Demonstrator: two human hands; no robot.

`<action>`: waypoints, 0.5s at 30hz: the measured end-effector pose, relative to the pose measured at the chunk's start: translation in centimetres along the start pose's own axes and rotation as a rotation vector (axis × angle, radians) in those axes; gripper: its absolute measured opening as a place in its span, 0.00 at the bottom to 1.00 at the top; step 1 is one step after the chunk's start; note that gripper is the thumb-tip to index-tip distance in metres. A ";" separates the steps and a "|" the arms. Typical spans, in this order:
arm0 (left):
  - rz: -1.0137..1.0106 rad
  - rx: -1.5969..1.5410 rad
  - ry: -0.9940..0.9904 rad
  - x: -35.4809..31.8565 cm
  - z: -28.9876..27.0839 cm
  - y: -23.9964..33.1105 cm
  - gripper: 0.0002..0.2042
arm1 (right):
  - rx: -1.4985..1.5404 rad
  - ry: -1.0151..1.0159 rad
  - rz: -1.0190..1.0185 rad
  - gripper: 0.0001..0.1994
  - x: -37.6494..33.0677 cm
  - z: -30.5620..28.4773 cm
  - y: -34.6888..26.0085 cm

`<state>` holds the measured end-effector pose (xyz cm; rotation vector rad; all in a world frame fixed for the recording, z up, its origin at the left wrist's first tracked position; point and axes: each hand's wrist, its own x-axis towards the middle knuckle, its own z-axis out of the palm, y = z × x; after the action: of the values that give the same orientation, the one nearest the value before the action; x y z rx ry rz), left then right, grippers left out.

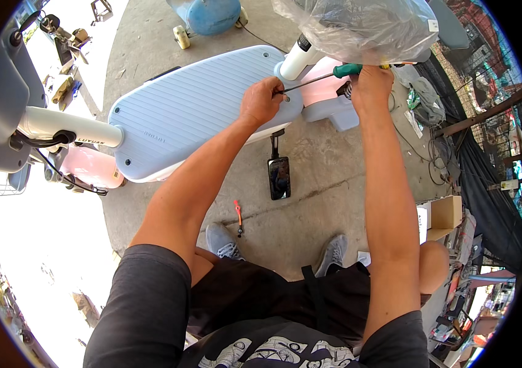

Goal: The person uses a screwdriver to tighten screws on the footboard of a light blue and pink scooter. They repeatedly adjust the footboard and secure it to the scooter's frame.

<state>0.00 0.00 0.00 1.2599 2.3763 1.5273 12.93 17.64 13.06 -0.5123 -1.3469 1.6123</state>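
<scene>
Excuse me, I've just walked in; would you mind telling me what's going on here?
A person is using a screwdriver at a scooter's light-blue footboard. The right hand grips the green handle, and the left hand is closed around the tip end, above the board's edge. Whether a screw is there is hidden by the fingers. An orange strip lies on the floor.

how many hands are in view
2: the left hand over the blue deck, near one end of a green-handled screwdriver; the right hand holding its other end. No others show.
</scene>
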 end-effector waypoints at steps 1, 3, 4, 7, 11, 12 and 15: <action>0.010 -0.008 0.009 -0.1 0.2 0.0 0.09 | -0.060 -0.021 -0.015 0.17 -0.2 -0.2 -0.2; 0.017 -0.028 0.029 0.3 0.3 0.0 0.09 | -0.157 -0.078 -0.016 0.15 -0.6 0.1 -1.5; 0.008 -0.034 0.025 0.2 0.2 -0.3 0.09 | -0.189 -0.104 0.011 0.14 -1.4 0.6 -2.4; 0.023 0.002 0.014 0.0 -0.3 -0.4 0.10 | -0.264 -0.181 -0.028 0.12 -3.1 1.8 -4.1; 0.065 0.008 -0.018 0.0 -0.2 0.4 0.10 | -0.360 -0.267 -0.208 0.12 -3.8 2.1 -4.5; 0.061 0.007 -0.025 0.1 -0.3 0.3 0.10 | -0.385 -0.298 -0.211 0.13 -3.8 2.1 -4.6; 0.056 0.027 -0.046 0.1 -0.4 0.3 0.09 | -0.423 -0.347 -0.227 0.14 -3.6 2.3 -4.5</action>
<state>-0.05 -0.12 0.51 1.3631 2.3610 1.4691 14.56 13.18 17.02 -0.3154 -1.9530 1.2676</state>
